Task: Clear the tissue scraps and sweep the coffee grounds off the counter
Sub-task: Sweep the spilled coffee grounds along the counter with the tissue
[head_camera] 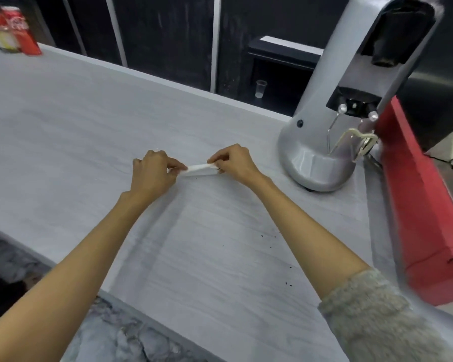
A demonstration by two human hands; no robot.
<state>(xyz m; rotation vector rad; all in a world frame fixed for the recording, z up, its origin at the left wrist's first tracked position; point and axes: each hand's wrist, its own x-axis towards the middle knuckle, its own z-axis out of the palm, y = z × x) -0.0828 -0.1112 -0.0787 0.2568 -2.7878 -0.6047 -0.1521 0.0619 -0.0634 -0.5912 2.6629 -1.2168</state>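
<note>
Tightly, fingers around tissue strip.

The counter looks matt, pale with a faint stone-like grain. The grinder has a smooth, glossy grey shell, perhaps painted metal. The tissue is thin white paper; the sleeve fuzzy knit.

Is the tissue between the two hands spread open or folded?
Folded: the tissue is a narrow white strip, and the left hand and right hand pinch its two ends.
</note>
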